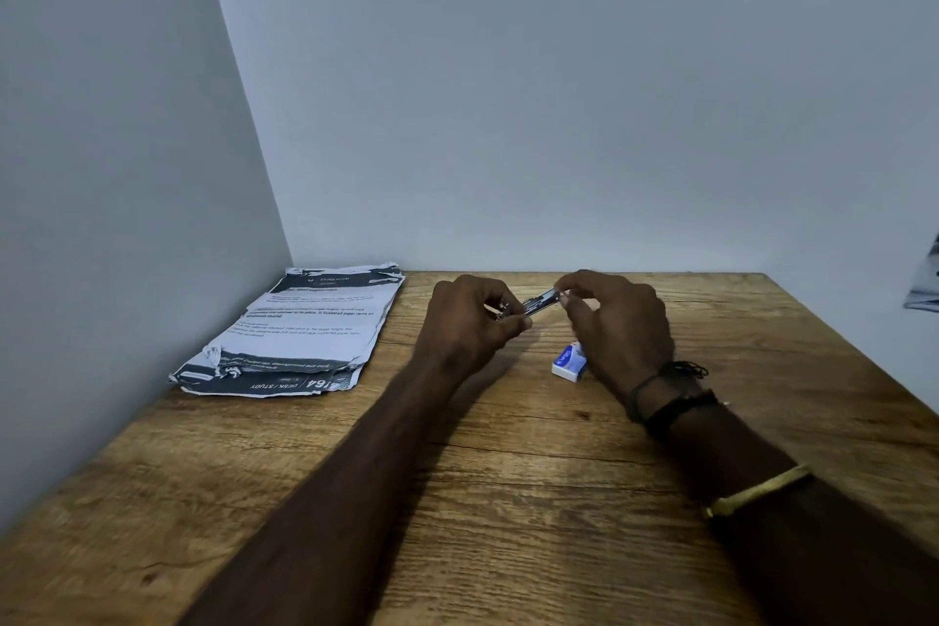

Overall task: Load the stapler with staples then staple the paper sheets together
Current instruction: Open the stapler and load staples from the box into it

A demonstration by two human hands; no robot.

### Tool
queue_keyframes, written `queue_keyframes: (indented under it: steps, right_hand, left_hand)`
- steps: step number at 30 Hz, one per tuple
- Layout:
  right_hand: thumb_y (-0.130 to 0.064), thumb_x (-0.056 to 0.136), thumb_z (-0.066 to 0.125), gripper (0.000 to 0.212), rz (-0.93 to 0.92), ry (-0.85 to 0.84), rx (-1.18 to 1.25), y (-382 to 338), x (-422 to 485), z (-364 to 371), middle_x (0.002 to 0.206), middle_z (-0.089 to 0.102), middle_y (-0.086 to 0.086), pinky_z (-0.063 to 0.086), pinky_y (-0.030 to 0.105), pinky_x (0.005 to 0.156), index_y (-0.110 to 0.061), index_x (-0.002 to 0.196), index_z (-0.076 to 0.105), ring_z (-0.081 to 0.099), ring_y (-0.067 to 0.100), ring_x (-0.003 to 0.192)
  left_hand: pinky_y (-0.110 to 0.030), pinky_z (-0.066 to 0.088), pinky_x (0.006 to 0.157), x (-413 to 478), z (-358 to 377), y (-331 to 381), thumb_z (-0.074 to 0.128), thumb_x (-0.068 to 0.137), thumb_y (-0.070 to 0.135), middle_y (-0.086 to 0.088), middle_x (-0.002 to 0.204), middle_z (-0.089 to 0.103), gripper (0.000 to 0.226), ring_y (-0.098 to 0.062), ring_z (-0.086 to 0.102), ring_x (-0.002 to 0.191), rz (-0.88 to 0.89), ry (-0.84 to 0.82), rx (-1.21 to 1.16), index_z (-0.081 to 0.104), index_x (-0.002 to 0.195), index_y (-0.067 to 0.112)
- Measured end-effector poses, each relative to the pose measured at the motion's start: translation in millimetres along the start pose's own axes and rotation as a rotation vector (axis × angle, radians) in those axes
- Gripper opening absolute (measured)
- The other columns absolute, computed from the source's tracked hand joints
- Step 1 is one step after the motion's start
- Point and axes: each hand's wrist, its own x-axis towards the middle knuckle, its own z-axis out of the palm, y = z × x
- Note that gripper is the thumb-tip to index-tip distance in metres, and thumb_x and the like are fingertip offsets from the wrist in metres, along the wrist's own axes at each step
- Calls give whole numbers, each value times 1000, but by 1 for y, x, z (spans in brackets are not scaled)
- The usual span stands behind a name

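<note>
Two hands on one slim metal stapler (533,304), raised above wood-grain table (508,473): left hand (470,325) clenches one end, right hand (617,320) pinches the other. Small blue-white cardboard box (569,362) below right hand. Crumpled printed sheets (300,330) stacked left, by wall

A stack of paper sheets (300,325) lies in the far left corner of the table (457,498), its left edge along the side wall (127,168) and its far edge close to the back wall (559,117). To the right of the stack, over the far middle of the table, the left hand (467,325) and right hand (620,325) hold a stapler (538,302) between them, clear of the surface. A box of staples (569,363) sits on the table beneath the right hand, partly hidden by it.
</note>
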Motion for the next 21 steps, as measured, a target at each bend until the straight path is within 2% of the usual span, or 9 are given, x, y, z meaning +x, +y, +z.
queue_keyframes:
  steps: [3, 8, 12, 16, 19, 21]
  right_hand:
    - [-24, 95, 58, 24, -84, -56, -221, -4, -1, 0, 109, 74, -5, 52, 37, 76, -35, 109, 74, 67, 27, 99]
    - [-12, 90, 59, 31, -184, -76, -203, -7, -3, -1, 125, 69, -2, 54, 38, 81, -31, 108, 76, 66, 26, 111]
    - [-12, 91, 59, 32, -204, -126, -199, -15, -5, -1, 139, 62, -3, 55, 39, 85, -34, 106, 76, 58, 23, 124]
    - [-8, 89, 60, 33, -222, -140, -132, -15, -6, -1, 137, 63, -2, 54, 39, 87, -33, 103, 77, 59, 21, 123]
    - [-2, 86, 62, 31, -198, -39, -48, -12, -5, -2, 125, 70, 3, 51, 35, 92, -22, 105, 77, 64, 23, 117]
    - [-2, 85, 62, 29, -182, -17, -69, -12, -4, -4, 120, 71, 3, 52, 35, 89, -19, 103, 77, 66, 24, 112]
  left_hand:
    - [-25, 54, 61, -1, 0, 0, 86, 76, 21, 1, 70, 75, 8, -14, 72, 60, -3, -11, 2, 79, 75, 18]
    - [-28, 57, 61, 0, 1, -1, 86, 76, 22, 0, 71, 75, 7, -13, 72, 61, -7, 16, 0, 80, 76, 18]
    - [-30, 57, 60, 0, 0, -1, 86, 75, 22, 3, 70, 76, 9, -10, 71, 60, -5, 16, -16, 79, 74, 18]
    - [-33, 59, 64, -1, -1, -1, 87, 74, 22, 4, 69, 75, 12, -8, 71, 61, 1, 11, 17, 77, 72, 18]
    - [-35, 60, 69, 0, -1, 0, 88, 74, 23, 6, 70, 75, 15, -9, 70, 64, -1, 8, 34, 74, 69, 18]
    - [-37, 59, 70, 0, -1, 0, 88, 73, 23, 6, 70, 75, 17, -10, 71, 66, 0, 4, 41, 73, 68, 18]
